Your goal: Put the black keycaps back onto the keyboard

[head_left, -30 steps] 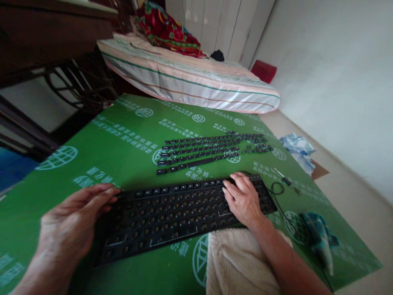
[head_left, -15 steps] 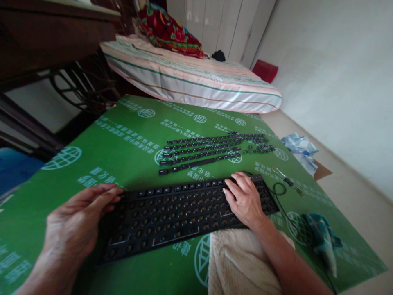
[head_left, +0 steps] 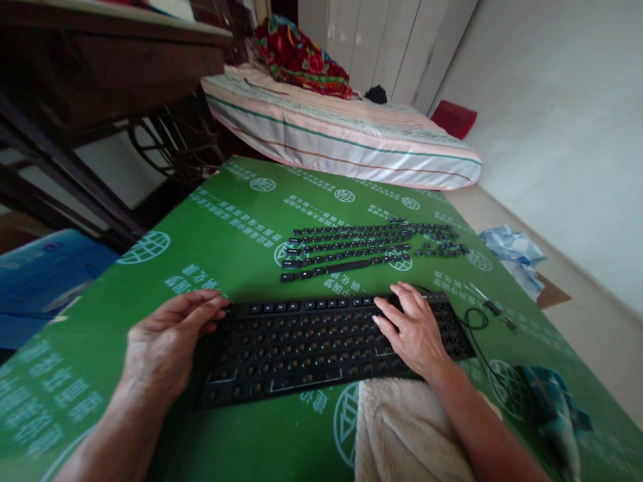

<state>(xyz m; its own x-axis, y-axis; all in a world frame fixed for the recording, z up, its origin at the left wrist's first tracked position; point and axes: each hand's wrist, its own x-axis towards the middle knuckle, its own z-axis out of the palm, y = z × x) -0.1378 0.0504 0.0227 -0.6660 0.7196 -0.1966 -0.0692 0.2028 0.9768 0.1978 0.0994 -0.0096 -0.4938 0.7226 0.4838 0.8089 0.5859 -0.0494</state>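
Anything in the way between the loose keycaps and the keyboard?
Mostly nothing, just green tabletop between loose keycaps and keyboard; but the right hand covers part of the far edge, apparently with cable just behind.

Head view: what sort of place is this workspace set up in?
Most likely a bedroom in a home: beyond the green tabletop lies a mattress with a striped cover, with a red floral blanket heaped on it.

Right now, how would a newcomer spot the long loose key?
On the green table, beyond the keyboard, loose black keys lie in rows. Follow the row nearest the keyboard. About midway along sits the long bar, far wider than any neighbour.
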